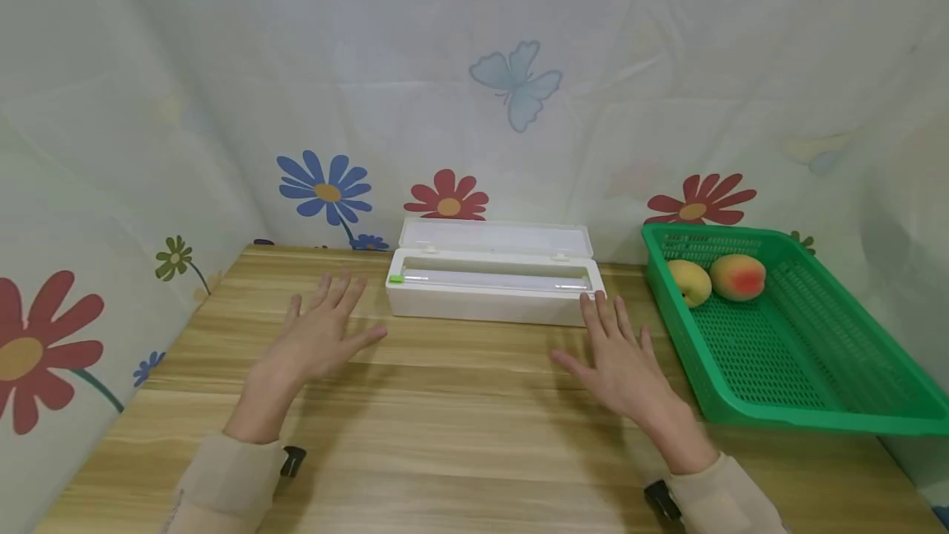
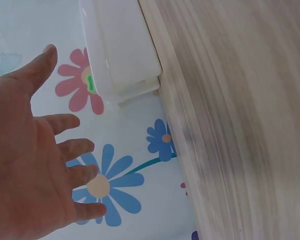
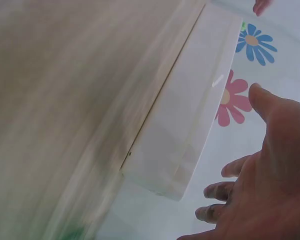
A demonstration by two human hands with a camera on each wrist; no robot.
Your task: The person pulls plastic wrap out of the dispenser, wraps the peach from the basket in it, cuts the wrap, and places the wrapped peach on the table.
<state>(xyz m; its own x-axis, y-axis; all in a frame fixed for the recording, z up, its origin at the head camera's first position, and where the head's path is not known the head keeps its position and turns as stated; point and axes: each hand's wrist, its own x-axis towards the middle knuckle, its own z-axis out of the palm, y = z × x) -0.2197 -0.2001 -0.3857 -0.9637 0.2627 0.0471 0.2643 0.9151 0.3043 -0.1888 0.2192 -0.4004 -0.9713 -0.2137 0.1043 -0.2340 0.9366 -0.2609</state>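
A long white plastic-wrap dispenser box (image 1: 489,306) stands at the back of the wooden table, its lid (image 1: 495,236) raised. Inside lies a roll of clear film (image 1: 497,280), and a small green piece (image 1: 396,279) sits at the box's left end. My left hand (image 1: 315,340) is held above the table left of the box, fingers spread, holding nothing. On the other side, my right hand (image 1: 619,357) spreads its fingers in front of the box's right end; in the right wrist view the hand (image 3: 270,175) appears apart from the box.
To the right stands a green plastic basket (image 1: 823,419) with a yellowish fruit (image 1: 689,283) and a peach (image 1: 737,277) in its back left corner. A flower-patterned curtain (image 1: 356,64) hangs behind the table (image 1: 445,435).
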